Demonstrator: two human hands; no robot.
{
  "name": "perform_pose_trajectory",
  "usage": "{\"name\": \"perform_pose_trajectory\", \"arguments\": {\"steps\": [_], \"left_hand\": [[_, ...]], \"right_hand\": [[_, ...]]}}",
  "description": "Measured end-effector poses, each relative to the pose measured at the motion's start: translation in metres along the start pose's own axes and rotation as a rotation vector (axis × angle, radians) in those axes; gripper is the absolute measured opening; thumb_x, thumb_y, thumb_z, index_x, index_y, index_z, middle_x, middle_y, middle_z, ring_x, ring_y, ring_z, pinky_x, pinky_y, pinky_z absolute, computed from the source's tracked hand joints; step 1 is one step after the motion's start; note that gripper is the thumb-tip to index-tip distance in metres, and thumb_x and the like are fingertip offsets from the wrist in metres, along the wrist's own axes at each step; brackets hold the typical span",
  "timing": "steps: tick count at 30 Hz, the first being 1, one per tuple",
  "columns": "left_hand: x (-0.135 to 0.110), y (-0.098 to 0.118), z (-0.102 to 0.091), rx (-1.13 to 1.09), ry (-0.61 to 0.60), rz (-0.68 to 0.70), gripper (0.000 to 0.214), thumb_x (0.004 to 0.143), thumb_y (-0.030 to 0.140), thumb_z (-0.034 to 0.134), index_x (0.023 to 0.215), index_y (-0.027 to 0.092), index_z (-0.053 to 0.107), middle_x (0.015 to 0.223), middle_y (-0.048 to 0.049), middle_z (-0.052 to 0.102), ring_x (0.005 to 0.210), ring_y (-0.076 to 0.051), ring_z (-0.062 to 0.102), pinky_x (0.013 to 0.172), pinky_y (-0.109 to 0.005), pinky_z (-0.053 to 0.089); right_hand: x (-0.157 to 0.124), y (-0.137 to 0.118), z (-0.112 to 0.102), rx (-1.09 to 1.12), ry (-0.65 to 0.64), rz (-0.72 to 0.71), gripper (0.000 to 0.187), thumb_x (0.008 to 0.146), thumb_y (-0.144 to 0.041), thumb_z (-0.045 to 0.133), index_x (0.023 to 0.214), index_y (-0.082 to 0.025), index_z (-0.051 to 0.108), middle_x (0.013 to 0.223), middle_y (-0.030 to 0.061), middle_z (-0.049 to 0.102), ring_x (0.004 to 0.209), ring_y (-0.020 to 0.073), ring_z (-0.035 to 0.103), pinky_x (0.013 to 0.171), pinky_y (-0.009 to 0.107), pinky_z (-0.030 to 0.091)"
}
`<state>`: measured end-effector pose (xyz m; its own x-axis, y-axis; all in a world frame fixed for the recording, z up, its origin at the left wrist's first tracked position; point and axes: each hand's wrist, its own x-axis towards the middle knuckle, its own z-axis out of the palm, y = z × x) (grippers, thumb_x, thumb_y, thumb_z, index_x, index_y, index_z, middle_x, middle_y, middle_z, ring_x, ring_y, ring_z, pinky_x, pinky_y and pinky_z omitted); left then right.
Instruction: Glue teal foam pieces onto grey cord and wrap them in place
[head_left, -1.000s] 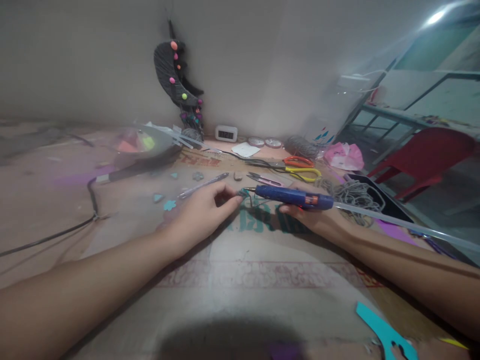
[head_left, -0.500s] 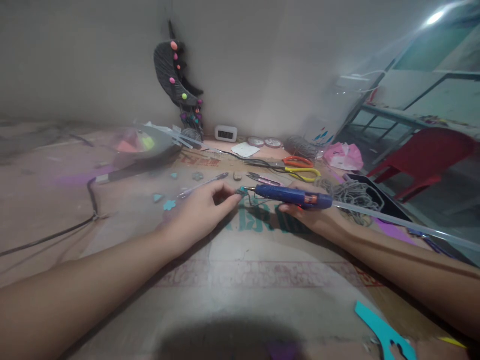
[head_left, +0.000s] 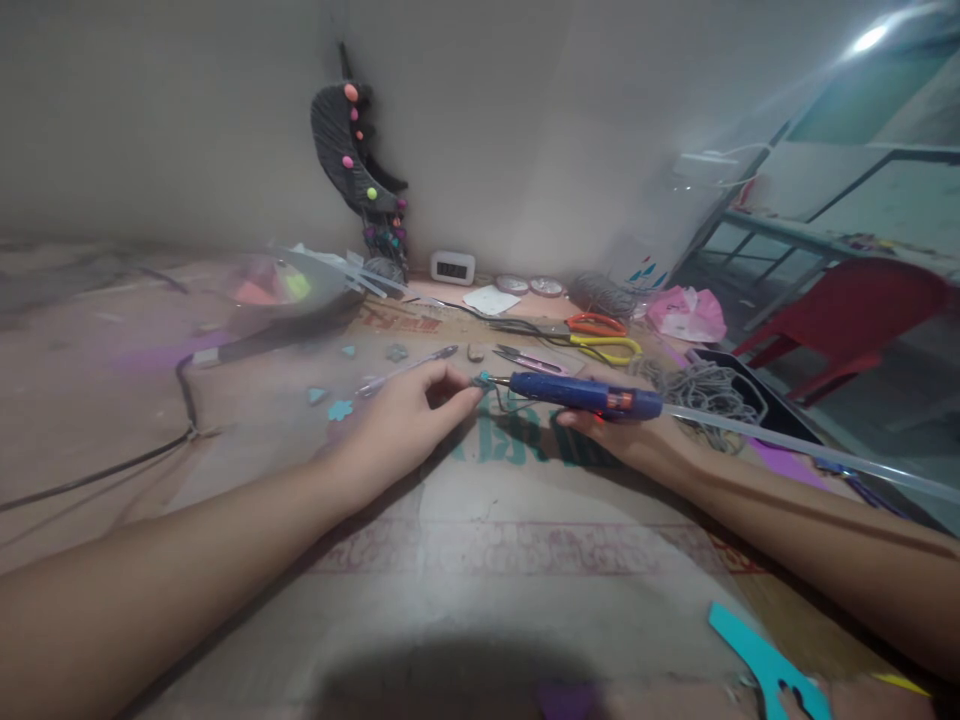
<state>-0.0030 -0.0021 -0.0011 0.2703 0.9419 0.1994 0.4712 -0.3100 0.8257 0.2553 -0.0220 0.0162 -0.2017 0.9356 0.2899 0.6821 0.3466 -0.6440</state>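
**Glue gun aimed at a teal piece between my two hands**

My left hand pinches the small teal piece between thumb and forefinger, while my right hand grips the blue glue gun, its metal tip at the piece; whether the two touch is too fine to tell. A red light glows by my right fingers, and a clear glue stick juts from the back of the gun, above my right forearm. Cardboard printed with green and red marks lies beneath both hands.

Just left of my left hand rest a blue flower and a pale blue triangle; a pen lies just beyond its knuckles. Past my right hand are a pink cutter, a yellow handle and an orange handle. Tangled grey yarn sits to its right. Farther beyond my hands, a white clock stands near the wall, where a dark crescent dotted with coloured beads hangs.
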Motion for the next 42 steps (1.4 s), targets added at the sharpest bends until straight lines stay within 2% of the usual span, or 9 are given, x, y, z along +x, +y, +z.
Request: {"name": "perform_pose_trajectory", "arguments": {"steps": [10,18,30,34,37,42], "left_hand": [[0.0,0.002,0.0,-0.012,-0.025,-0.012,0.021,0.09,0.041,0.061,0.085,0.022,0.065,0.085,-0.0004,0.069,0.081,-0.02,0.061,0.078,-0.033,0.046],[0.0,0.003,0.0,-0.018,-0.035,0.002,0.019,0.09,0.038,0.06,0.083,0.021,0.064,0.082,0.0001,0.067,0.079,-0.02,0.06,0.074,-0.032,0.044],[0.0,0.005,0.001,-0.008,-0.051,-0.011,0.019,0.09,0.038,0.06,0.083,0.021,0.065,0.082,-0.0003,0.069,0.078,-0.019,0.06,0.073,-0.031,0.044],[0.0,0.002,0.002,0.005,-0.044,-0.008,0.02,0.09,0.04,0.06,0.085,0.022,0.066,0.086,-0.0005,0.07,0.081,-0.02,0.061,0.076,-0.032,0.045],[-0.001,0.004,0.002,0.007,-0.055,0.0,0.019,0.09,0.039,0.06,0.086,0.021,0.066,0.089,-0.0013,0.071,0.084,-0.021,0.062,0.078,-0.033,0.046],[-0.003,0.01,0.001,0.031,-0.099,0.017,0.015,0.089,0.034,0.061,0.087,0.02,0.067,0.093,-0.0022,0.073,0.089,-0.022,0.066,0.081,-0.033,0.047]], "right_hand": [[0.001,0.002,0.001,0.025,0.011,-0.026,0.034,0.078,-0.052,0.074,0.074,-0.023,0.058,0.067,0.0017,0.058,0.065,0.0196,0.052,0.062,0.033,0.04],[0.0,-0.002,0.001,0.034,0.029,-0.012,0.038,0.076,-0.055,0.076,0.071,-0.024,0.054,0.061,-0.002,0.05,0.061,0.0182,0.048,0.06,0.033,0.039],[-0.001,0.006,0.002,0.01,0.038,-0.024,0.036,0.077,-0.054,0.075,0.075,-0.022,0.06,0.066,-0.0002,0.059,0.063,0.0171,0.05,0.061,0.031,0.039],[-0.002,0.01,0.001,0.096,0.008,-0.079,0.036,0.079,-0.055,0.076,0.08,-0.021,0.064,0.072,0.0012,0.065,0.068,0.0191,0.058,0.064,0.032,0.044],[0.0,0.012,0.0,0.169,0.005,-0.142,0.035,0.086,-0.058,0.07,0.083,-0.023,0.069,0.08,0.0042,0.071,0.074,0.0212,0.064,0.069,0.034,0.049],[0.005,0.01,-0.004,0.373,0.082,0.025,0.04,0.093,-0.062,0.058,0.087,-0.025,0.071,0.086,0.0047,0.074,0.068,0.0188,0.061,0.065,0.033,0.049]]}}
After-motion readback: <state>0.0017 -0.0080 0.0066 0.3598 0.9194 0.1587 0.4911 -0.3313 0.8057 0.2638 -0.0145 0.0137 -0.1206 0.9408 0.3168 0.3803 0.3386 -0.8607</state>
